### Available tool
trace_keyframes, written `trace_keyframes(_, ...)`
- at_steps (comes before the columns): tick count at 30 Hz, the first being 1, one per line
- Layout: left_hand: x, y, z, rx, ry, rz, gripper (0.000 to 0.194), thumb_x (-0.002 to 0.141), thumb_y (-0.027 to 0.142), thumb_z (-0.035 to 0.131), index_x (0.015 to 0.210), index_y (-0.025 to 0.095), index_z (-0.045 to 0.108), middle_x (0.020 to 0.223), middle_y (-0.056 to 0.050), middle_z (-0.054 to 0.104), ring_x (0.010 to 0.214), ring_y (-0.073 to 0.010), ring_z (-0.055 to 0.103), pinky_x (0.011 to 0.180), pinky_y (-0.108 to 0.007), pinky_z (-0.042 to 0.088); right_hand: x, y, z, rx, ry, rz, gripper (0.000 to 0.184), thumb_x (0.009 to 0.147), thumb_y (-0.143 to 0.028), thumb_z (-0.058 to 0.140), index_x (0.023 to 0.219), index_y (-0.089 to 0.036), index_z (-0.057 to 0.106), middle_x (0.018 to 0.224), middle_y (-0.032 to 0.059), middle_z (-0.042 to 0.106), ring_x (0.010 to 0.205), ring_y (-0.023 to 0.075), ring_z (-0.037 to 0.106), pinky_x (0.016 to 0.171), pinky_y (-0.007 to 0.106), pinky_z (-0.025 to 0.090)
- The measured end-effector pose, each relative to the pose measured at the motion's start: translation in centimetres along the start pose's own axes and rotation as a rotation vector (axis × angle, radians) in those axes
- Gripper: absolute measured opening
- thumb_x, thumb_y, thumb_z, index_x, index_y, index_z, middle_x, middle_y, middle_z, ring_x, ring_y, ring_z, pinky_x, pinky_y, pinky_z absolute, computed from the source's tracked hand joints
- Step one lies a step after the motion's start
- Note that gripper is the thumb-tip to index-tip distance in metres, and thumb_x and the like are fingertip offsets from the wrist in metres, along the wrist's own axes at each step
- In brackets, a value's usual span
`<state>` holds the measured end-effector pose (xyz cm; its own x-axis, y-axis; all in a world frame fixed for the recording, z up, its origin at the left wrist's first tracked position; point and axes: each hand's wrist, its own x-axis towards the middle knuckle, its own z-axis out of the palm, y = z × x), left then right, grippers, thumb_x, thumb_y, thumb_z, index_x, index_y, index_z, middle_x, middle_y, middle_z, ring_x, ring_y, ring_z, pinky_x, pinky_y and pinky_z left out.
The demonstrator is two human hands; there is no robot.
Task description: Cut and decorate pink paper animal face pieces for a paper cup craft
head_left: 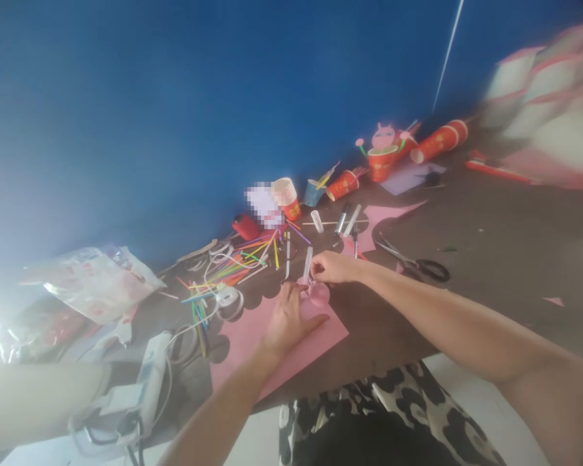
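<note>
My left hand (291, 317) rests on a large pink paper sheet (252, 343) with scalloped cut edges. Its thumb is stretched out apart from the fingers, and the fingertips lie against a small round pink paper cutout (319, 296). Just above that cutout, my right hand (329, 267) is closed in a pinch. Whatever sits between its fingertips is hidden and blurred. A clear narrow strip (308, 261) stands out beside the right fingers, close to the cutout.
Scissors (415, 260) and a pink paper offcut (369, 226) lie to the right. Colourful sticks (243, 259), a white cable and a power strip (154, 375) occupy the left. Paper cups (285, 194) and a cup with a pink paper figure (383, 158) line the blue wall.
</note>
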<state>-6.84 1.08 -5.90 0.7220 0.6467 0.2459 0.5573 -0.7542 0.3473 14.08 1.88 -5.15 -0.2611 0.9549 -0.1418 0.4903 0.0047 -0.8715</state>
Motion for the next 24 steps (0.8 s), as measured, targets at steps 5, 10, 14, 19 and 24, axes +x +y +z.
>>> trace_keyframes(5,1.2,0.9,0.4,0.078,-0.016,-0.064,0.058,0.067,0.041,0.072,0.115,0.02,0.047,0.102,-0.006,0.052,0.096,-0.0222,0.056,0.082,-0.038,0.049,0.0,-0.6,0.7,0.031,0.219,-0.014,0.013,0.072,-0.017,0.052,0.084,-0.018,0.057,0.07,-0.0012,0.064,0.052,0.0096,0.057,0.051,0.02,0.042)
trace_keyframes(10,3.4,0.8,-0.2,0.061,-0.022,-0.136,0.014,0.085,0.029,0.05,0.086,0.017,0.058,0.079,-0.004,0.056,0.073,-0.0169,0.057,0.07,-0.031,0.046,-0.1,-1.3,1.3,0.028,0.39,-0.127,0.013,0.076,-0.02,0.053,0.088,-0.019,0.056,0.069,-0.0018,0.064,0.063,0.0121,0.059,0.064,0.024,0.042)
trace_keyframes(14,4.7,-0.4,0.1,-0.356,0.043,-0.384,0.025,0.085,0.033,0.047,0.071,0.016,0.059,0.06,-0.002,0.056,0.056,-0.0133,0.053,0.056,-0.025,0.042,0.2,-0.8,0.9,0.163,0.52,-0.168,0.021,0.084,-0.032,0.049,0.099,-0.018,0.052,0.069,-0.0021,0.061,0.062,0.0121,0.057,0.064,0.025,0.042)
trace_keyframes(19,5.3,-1.8,1.3,-1.063,0.051,-0.676,0.036,0.071,0.046,0.065,0.082,0.013,0.06,0.056,-0.001,0.059,0.042,-0.0093,0.049,0.042,-0.02,0.038,0.9,0.1,0.3,0.229,0.532,-0.06,0.025,0.079,-0.037,0.055,0.094,-0.017,0.058,0.074,-0.0011,0.057,0.06,0.0108,0.05,0.061,0.024,0.041)
trace_keyframes(24,5.1,-1.7,1.6,-1.164,0.093,-0.715,0.041,0.065,0.046,0.072,0.084,0.013,0.058,0.054,0.0,0.059,0.039,-0.0085,0.049,0.038,-0.017,0.035,1.0,-0.6,1.1,0.277,0.32,-0.014,0.023,0.077,-0.038,0.058,0.082,-0.016,0.061,0.07,-0.0006,0.057,0.063,0.0118,0.05,0.06,0.024,0.038)
